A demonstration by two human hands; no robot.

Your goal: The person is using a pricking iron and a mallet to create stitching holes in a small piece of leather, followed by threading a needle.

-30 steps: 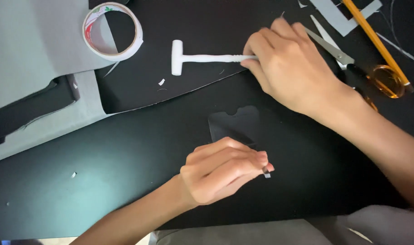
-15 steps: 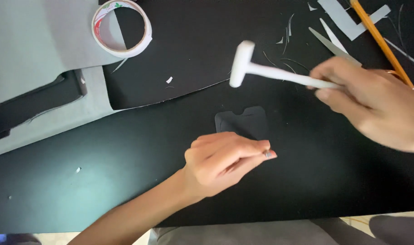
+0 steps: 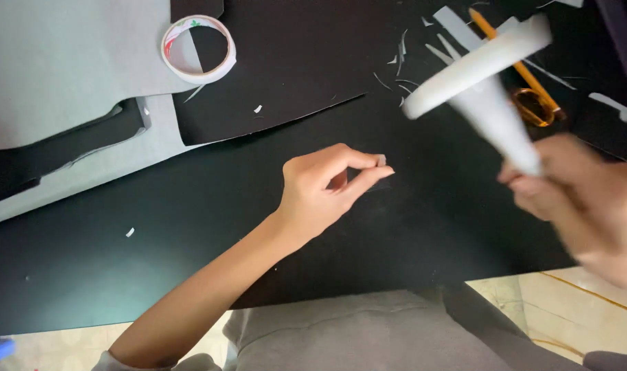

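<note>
White mallet (image 3: pixel 482 75): your right hand (image 3: pixel 578 199) grips its handle, head raised above the black sheet (image 3: pixel 190 233). Your left hand (image 3: pixel 324 192) pinches a small pale piece (image 3: pixel 381 160) against the sheet. No blow has landed yet.

No packages, labels, signs, screens visible; none on black worktop (image 3: pixel 190 227)

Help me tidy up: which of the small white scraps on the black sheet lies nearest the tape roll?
The scrap just below and right of the tape roll. The other scrap lies far down to the left, by the forearm.
</note>
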